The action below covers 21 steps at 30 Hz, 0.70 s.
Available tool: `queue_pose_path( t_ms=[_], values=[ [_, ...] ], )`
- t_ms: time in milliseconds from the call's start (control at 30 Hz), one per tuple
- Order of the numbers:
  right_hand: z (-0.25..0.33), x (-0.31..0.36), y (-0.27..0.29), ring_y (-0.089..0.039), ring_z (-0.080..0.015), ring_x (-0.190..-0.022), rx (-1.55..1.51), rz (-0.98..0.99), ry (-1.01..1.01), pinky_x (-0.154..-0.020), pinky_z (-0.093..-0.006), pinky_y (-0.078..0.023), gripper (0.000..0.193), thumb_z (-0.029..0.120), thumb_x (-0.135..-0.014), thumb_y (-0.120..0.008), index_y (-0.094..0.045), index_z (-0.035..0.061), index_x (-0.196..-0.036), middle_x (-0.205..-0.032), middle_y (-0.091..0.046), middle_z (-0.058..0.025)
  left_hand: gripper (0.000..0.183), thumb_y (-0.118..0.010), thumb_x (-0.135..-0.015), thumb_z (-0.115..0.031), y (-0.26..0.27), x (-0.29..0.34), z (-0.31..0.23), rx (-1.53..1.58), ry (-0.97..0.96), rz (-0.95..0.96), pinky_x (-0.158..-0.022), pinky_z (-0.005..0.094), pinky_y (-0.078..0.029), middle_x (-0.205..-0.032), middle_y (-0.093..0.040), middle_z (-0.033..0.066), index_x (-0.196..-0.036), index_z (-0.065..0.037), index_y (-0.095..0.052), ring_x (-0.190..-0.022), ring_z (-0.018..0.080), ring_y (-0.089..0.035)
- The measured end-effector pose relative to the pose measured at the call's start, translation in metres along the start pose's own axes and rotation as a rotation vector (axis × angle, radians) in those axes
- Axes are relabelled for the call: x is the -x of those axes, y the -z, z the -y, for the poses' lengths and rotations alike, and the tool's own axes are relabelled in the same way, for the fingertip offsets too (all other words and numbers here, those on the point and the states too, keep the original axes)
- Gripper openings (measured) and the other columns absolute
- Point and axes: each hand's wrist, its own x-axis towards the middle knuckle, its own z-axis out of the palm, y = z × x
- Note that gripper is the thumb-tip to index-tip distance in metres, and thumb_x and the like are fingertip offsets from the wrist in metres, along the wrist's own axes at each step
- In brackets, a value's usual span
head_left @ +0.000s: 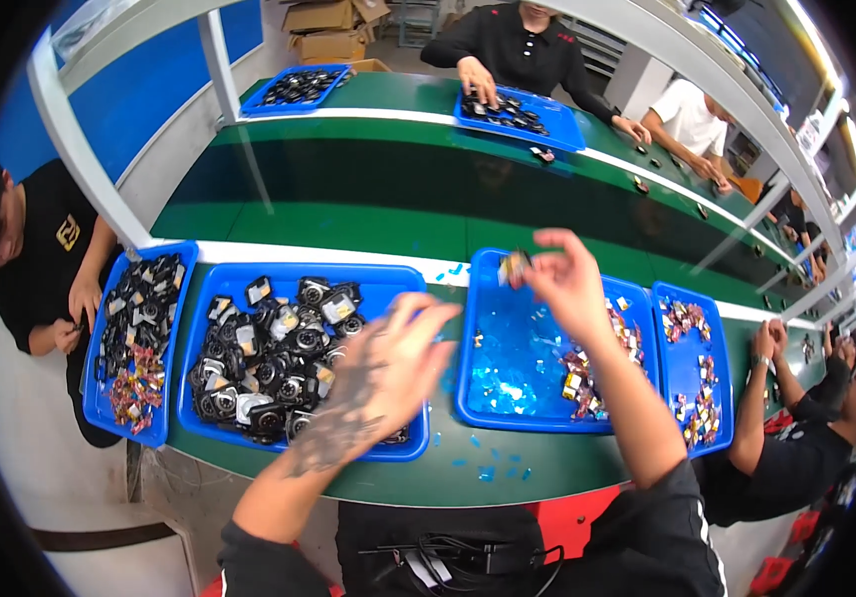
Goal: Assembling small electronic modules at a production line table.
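My right hand (565, 281) is raised above the middle blue tray (475, 338) and pinches a small dark and gold part (515, 267) between thumb and fingers. My left hand (388, 370) hovers with fingers spread and nothing in it, over the right end of a blue tray (211, 289) filled with several black camera-like modules (279, 358). The middle tray holds blue film scraps (508, 373) and a pile of small colourful parts (582, 373) along its right side.
More blue trays lie at far left (100, 403) and far right (669, 348). A green conveyor belt (368, 189) runs behind them. People work at the left, right and across the belt. Blue scraps (493, 463) litter the table's front edge.
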Motion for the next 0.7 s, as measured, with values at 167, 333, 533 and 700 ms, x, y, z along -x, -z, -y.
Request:
queue_pose_path(
  t_ms=[167,333,533,700],
  values=[
    [-0.069,-0.114,0.063,-0.065,-0.0237,-0.095,0.528,-0.246,-0.219,-0.083,-0.0346,-0.051,0.066,0.01,-0.055,-0.088,-0.06,-0.0039,-0.114,-0.104,-0.067,-0.0174,0.031,-0.072,-0.076,-0.016,0.015,0.051,0.056,-0.433,-0.193,0.073,-0.085,0.0446,-0.047,-0.096,-0.061,0.0092,-0.104,-0.009,-0.063,-0.097,0.033,-0.057],
    [-0.092,-0.12,0.08,-0.066,-0.0246,-0.092,0.728,-0.253,-0.283,-0.081,-0.0347,-0.052,0.049,0.016,-0.06,-0.086,-0.068,-0.0008,-0.103,-0.098,-0.069,-0.0148,0.022,-0.073,-0.073,-0.011,0.025,0.035,0.042,-0.316,-0.009,0.269,-0.084,0.0406,-0.046,-0.092,-0.059,0.0087,-0.092,-0.006,-0.062,-0.094,0.0308,-0.056],
    [-0.036,-0.066,0.121,-0.069,-0.0276,-0.079,0.849,-0.141,-0.014,-0.073,-0.0364,-0.053,0.016,0.015,-0.075,-0.072,-0.071,0.0043,-0.086,-0.081,-0.069,-0.0154,0.015,-0.063,-0.086,0.0,0.027,0.008,0.018,0.219,0.282,0.19,-0.054,0.0265,-0.047,-0.079,-0.06,0.0089,-0.09,-0.002,-0.049,-0.061,0.014,-0.06],
    [-0.023,0.005,0.137,-0.066,-0.0291,-0.079,0.961,0.355,0.07,-0.072,-0.0381,-0.052,0.014,0.013,-0.074,-0.073,-0.071,0.0041,-0.085,-0.083,-0.068,-0.0132,0.014,-0.057,-0.092,-0.003,-0.014,-0.011,0.002,1.229,0.47,0.143,-0.056,0.0262,-0.057,-0.093,-0.065,0.0182,-0.098,-0.005,-0.045,-0.066,0.022,-0.069]
  ],
)
